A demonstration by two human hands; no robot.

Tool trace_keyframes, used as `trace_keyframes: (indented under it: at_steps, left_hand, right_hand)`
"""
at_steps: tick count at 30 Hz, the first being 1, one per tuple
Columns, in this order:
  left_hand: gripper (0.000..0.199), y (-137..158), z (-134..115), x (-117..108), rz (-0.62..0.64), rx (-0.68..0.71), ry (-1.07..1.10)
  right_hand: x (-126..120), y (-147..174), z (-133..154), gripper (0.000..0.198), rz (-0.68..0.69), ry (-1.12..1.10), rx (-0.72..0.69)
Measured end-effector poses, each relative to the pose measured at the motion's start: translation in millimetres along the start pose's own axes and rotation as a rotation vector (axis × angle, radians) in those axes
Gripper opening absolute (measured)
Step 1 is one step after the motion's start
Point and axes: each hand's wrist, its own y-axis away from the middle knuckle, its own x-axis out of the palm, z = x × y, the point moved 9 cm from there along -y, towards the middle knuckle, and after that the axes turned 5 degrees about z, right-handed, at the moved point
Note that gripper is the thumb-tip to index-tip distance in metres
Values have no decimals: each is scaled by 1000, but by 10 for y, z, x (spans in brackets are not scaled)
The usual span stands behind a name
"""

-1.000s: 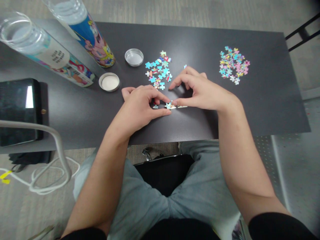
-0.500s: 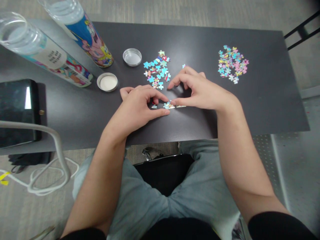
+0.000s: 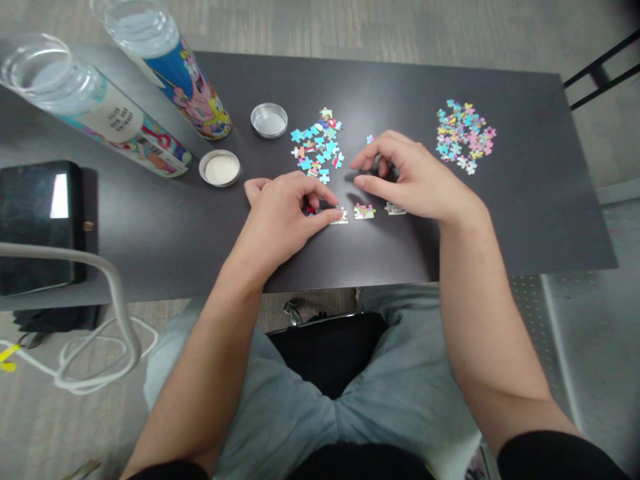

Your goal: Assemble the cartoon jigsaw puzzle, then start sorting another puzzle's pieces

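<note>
On the dark table, my left hand (image 3: 287, 213) rests with thumb and index finger closed around a small jigsaw puzzle piece (image 3: 341, 218), partly covered by the thumb. Just right of it lies a pink and green joined bit of puzzle (image 3: 365, 211), and another pale bit (image 3: 395, 209) is partly under my right hand. My right hand (image 3: 400, 173) hovers above them, thumb and index apart, with nothing visible between them. A red piece (image 3: 311, 211) peeks out beneath my left fingers. Beyond the hands is a loose group of mostly blue pieces (image 3: 315, 145).
A second pile of pastel pieces (image 3: 465, 133) lies to the right. One lone piece (image 3: 370, 139) sits behind my right hand. Two metal lids (image 3: 269, 121) and two tall clear printed tubes (image 3: 185, 87) stand left, beside a black tablet-like device (image 3: 37, 227) and a grey cable (image 3: 117, 293).
My right hand has lifted back from the piece, moving right and opening, uncovering the pink and green bit. My left thumb has come up onto its piece, closer to the index finger.
</note>
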Motion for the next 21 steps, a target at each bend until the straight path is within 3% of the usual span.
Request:
trace_keyframes:
  at_steps: [9,17,21]
  left_hand:
    - [14,7,-49,-30,29,-95,10]
    - [14,58,-28,-128,-12,-35,83]
    - [14,73,57,-196,-11,-6,99]
  right_hand:
    - [-332,63,-45,14,-232,142,-46]
    - [-229,-13,248,8,-181,277,11]
    - [-182,-67,191,10,-184,323,48]
